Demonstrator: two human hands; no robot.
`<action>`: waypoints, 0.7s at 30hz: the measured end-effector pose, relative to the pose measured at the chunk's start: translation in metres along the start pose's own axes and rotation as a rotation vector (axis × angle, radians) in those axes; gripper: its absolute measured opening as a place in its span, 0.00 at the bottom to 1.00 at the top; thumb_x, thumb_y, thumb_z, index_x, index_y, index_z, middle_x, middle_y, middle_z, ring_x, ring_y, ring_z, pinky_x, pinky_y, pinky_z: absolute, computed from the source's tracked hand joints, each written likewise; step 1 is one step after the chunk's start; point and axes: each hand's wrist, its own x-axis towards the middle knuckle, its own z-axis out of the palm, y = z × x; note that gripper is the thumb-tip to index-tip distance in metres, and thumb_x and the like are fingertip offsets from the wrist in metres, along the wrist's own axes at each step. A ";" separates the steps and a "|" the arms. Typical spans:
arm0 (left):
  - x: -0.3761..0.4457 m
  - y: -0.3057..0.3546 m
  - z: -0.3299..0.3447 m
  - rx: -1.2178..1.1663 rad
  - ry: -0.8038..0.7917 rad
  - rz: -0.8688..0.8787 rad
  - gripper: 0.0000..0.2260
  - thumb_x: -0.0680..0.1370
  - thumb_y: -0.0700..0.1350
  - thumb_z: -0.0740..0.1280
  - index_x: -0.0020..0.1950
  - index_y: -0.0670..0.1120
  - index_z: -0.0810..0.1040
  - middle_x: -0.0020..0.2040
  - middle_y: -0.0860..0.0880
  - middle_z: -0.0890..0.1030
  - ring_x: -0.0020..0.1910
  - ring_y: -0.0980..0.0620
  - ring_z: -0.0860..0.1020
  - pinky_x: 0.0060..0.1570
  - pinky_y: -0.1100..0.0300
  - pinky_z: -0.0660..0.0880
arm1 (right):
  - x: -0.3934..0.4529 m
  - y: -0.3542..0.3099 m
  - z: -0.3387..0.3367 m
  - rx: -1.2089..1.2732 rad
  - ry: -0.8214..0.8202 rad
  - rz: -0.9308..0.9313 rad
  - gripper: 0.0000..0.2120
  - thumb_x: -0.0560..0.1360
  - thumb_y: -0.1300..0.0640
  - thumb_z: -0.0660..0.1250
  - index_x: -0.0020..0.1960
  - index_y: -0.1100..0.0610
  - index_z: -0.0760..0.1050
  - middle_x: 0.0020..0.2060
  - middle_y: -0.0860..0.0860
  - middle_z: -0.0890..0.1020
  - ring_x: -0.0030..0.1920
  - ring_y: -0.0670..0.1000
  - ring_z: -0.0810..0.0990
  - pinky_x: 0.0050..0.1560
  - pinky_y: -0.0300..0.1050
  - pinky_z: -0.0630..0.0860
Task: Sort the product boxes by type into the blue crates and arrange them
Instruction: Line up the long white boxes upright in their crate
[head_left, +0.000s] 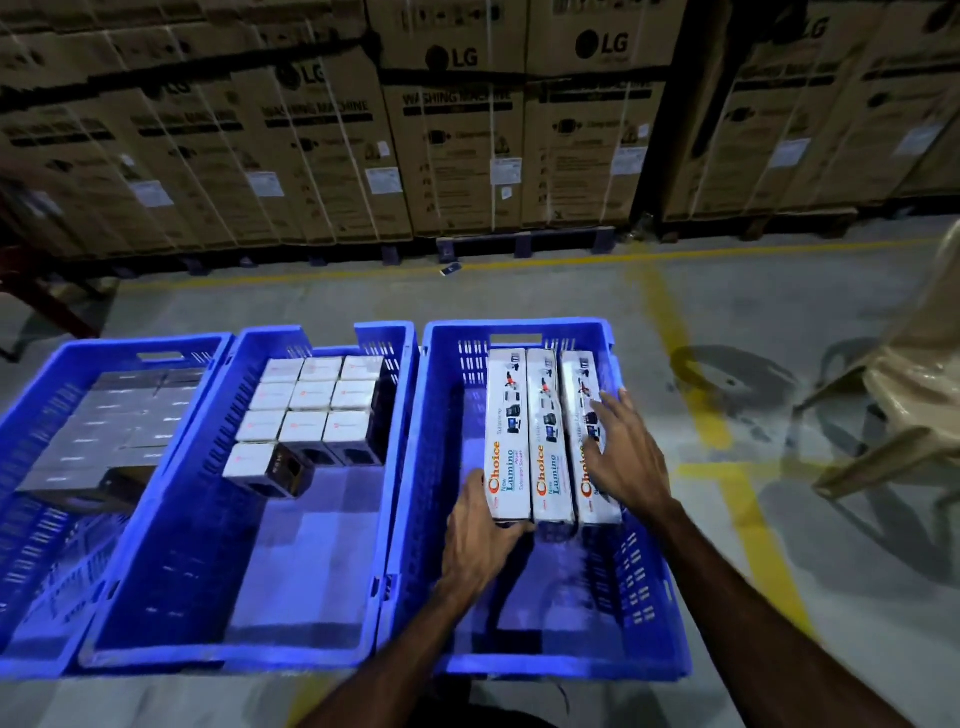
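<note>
Three blue crates stand side by side on the floor. The right crate (644, 587) holds three long white "Choice Lumino" boxes (548, 436) lying side by side against its far right side. My left hand (480, 530) grips the near end of the leftmost long box (506, 431). My right hand (626, 457) rests flat with spread fingers on the rightmost long box (579, 384). The middle crate (171, 519) holds several small white-topped boxes (311, 410) in rows. The left crate (31, 405) holds several flat grey boxes (119, 426).
Stacked LG washing-machine cartons (457, 135) on pallets form a wall behind the crates. Yellow lines (675, 332) mark the grey floor. A plastic-wrapped chair (893, 415) stands at the right. A small object (451, 269) lies on the floor near the pallets.
</note>
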 end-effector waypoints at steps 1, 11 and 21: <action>0.003 -0.001 0.002 -0.001 -0.009 -0.002 0.36 0.63 0.54 0.83 0.65 0.50 0.69 0.59 0.50 0.80 0.57 0.48 0.80 0.49 0.52 0.79 | 0.000 -0.001 -0.002 0.030 0.011 0.016 0.27 0.78 0.58 0.68 0.76 0.58 0.70 0.78 0.54 0.70 0.83 0.53 0.57 0.76 0.54 0.66; 0.026 -0.015 0.009 0.030 -0.117 0.048 0.40 0.58 0.56 0.83 0.65 0.55 0.68 0.57 0.55 0.82 0.54 0.53 0.83 0.51 0.48 0.84 | -0.006 -0.009 -0.009 0.157 0.030 0.051 0.24 0.78 0.62 0.67 0.73 0.56 0.74 0.78 0.57 0.70 0.83 0.52 0.56 0.73 0.55 0.69; 0.043 -0.011 -0.005 0.043 -0.365 0.013 0.48 0.58 0.55 0.86 0.72 0.52 0.64 0.64 0.56 0.80 0.61 0.54 0.79 0.59 0.57 0.77 | -0.001 0.005 0.001 0.188 0.059 0.018 0.23 0.78 0.64 0.65 0.72 0.54 0.74 0.75 0.53 0.75 0.83 0.49 0.55 0.73 0.53 0.69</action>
